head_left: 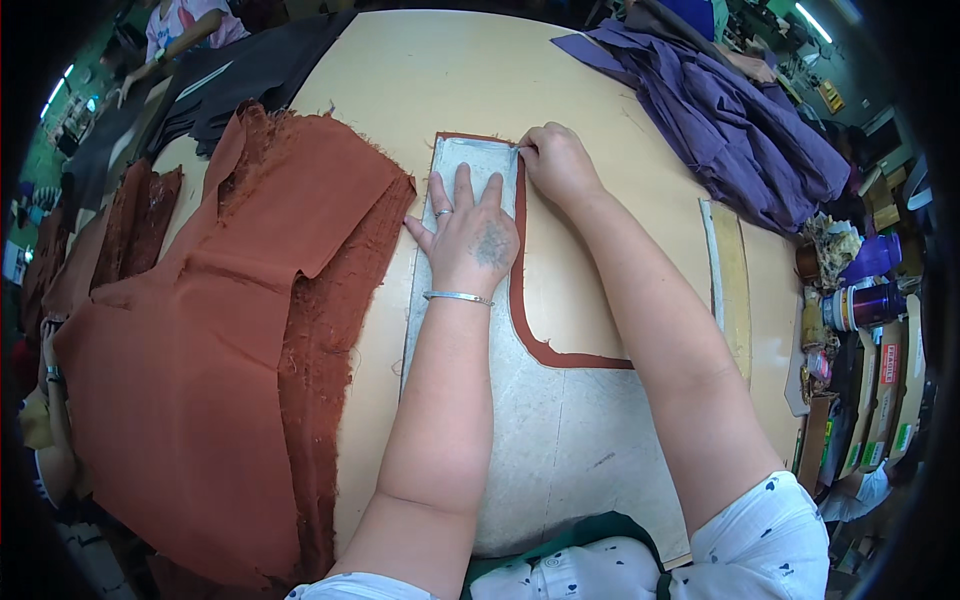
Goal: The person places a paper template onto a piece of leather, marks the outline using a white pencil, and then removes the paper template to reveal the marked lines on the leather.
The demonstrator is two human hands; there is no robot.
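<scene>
A large grey-white pattern piece (560, 450) with a narrow upper arm and a curved inner corner lies on rust-red fabric (522, 310), which shows as a strip along its edge. My left hand (465, 230) presses flat on the narrow arm, fingers spread, with a ring and a bracelet on it. At the arm's upper right corner my right hand (558, 165) is closed in a pinch, its fingertips touching the pattern's edge. Whatever they pinch is too small to make out.
A thick stack of rust-red fabric (200, 330) with frayed edges covers the left. Purple cloth (710, 120) lies far right, near another person's hand (750, 65). A narrow yellowish strip (733, 280) rests right of my forearm. Jars (865, 305) and boxes (885, 390) crowd the right edge.
</scene>
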